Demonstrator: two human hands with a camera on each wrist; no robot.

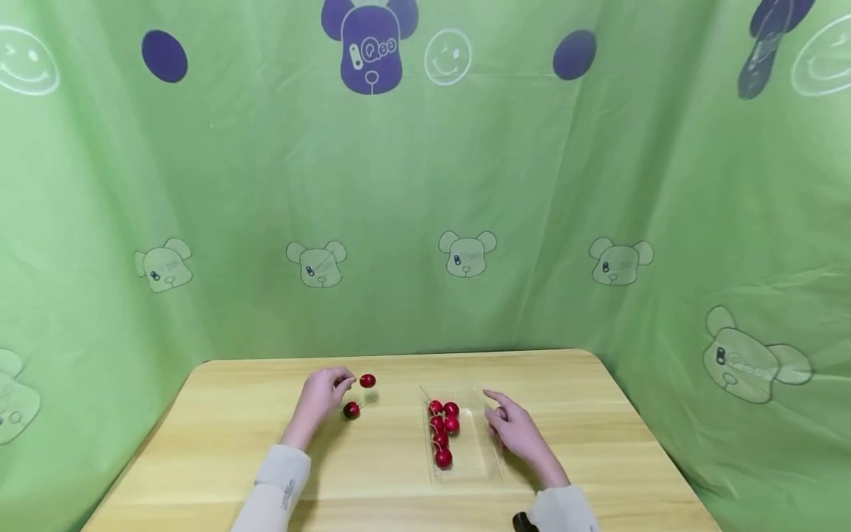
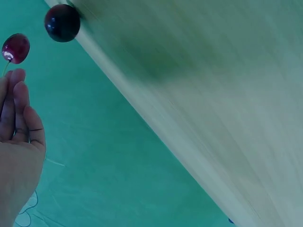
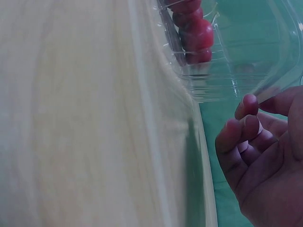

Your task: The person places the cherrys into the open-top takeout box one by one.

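Cherries are what I have in hand: my left hand (image 1: 322,395) pinches the thin stem of a round, glossy red cherry (image 1: 367,381) between fingertips, and the fruit hangs just past them, above the pale wooden bench (image 1: 266,443). On the left wrist view that held cherry (image 2: 15,48) sits right at my fingertips (image 2: 18,80), its stem running down behind them. A second, darker red cherry (image 1: 351,411) lies loose on the bench just beside the same hand, on the side towards me from the held one; the left wrist view shows it (image 2: 62,22) near the bench edge.

Between my hands a clear, shallow plastic tray (image 1: 475,451) lies on the bench, its long side running away from me. A cluster of red cherries (image 1: 443,432) fills its left half in a short row. The right wrist view shows the transparent tray wall (image 3: 227,75) with the cherries (image 3: 196,35) behind it.

My right hand (image 1: 515,432) rests at the tray's right edge, fingers loosely curled with the forefinger stretched forward, gripping nothing. From the right wrist view its fingertips (image 3: 246,106) lie close under the tray rim; I cannot tell whether they touch it.

Green fabric printed with bear faces (image 1: 465,255) hangs behind and around the bench.
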